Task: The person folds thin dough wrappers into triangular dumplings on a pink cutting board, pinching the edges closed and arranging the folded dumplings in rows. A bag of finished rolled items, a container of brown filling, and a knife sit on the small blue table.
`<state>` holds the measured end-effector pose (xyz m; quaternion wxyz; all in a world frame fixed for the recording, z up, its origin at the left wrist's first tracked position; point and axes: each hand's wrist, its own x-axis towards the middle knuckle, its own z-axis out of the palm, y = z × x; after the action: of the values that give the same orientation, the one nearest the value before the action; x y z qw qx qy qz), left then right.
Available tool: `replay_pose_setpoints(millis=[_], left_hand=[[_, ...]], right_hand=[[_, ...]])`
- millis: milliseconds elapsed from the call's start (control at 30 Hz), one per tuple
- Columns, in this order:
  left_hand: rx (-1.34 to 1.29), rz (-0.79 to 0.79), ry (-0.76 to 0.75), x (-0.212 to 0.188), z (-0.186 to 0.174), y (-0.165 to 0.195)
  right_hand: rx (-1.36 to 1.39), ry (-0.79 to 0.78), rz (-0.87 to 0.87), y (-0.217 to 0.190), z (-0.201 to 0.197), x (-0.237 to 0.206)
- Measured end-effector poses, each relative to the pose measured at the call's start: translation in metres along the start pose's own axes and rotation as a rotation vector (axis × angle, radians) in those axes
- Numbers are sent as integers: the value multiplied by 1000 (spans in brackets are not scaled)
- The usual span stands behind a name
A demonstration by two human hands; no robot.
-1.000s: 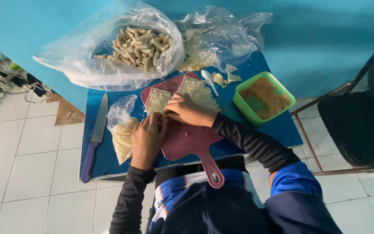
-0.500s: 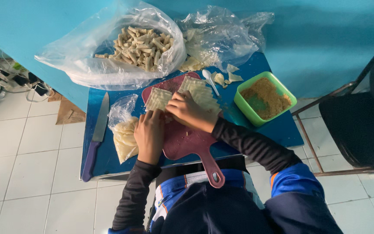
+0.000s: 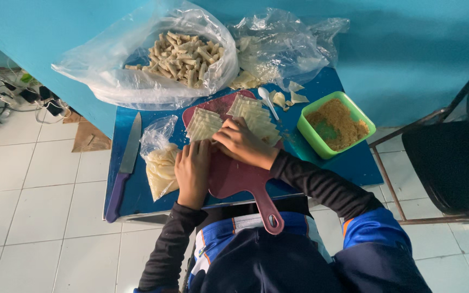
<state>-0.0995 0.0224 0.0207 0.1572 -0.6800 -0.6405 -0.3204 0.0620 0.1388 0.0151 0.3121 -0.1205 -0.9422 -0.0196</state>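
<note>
**Hands over wrappers on the red board**

The right hand (image 3: 242, 142) curls over pale square wrappers (image 3: 256, 116), hiding whatever its fingers pinch. The left hand (image 3: 192, 171) lies flat, fingers together, on the red cutting board (image 3: 234, 176). Both wrapper rows are fanned thin on the blue table (image 3: 348, 165).

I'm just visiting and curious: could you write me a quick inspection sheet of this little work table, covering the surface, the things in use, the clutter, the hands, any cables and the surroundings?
Surface: small blue table, crowded.
Job's things: red cutting board with two fanned rows of pale square wrappers; green tub of brown crumbly filling; white spoon.
Clutter: clear bag of rolled sticks, crumpled bag, small bag of pale sheets, purple-handled knife at the table's edge.
Hands: left hand flat on the board; right hand curled at the wrappers; what it grips cannot be told.
Cables: tangled cords on the floor.
Surroundings: white tiles, blue wall, dark chair.
</note>
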Motion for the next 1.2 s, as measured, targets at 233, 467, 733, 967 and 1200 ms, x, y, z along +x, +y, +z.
replay_pose_setpoints(millis=[233,467,733,967,1200], left_hand=[[48,-64,36,1,16,-3],[-110,-176,-10,6,11,-5],[-48,-88,-6,5,2,-2],[23,-89,-2,4,7,-1],[121,-81,-33,-5,17,0]], right_hand=[[65,0,121,1,4,7],[-90,11,105,-5,2,15],[-62,15,82,-4,8,4],[-2,81,111,-1,13,6],[24,25,228,-3,11,16]])
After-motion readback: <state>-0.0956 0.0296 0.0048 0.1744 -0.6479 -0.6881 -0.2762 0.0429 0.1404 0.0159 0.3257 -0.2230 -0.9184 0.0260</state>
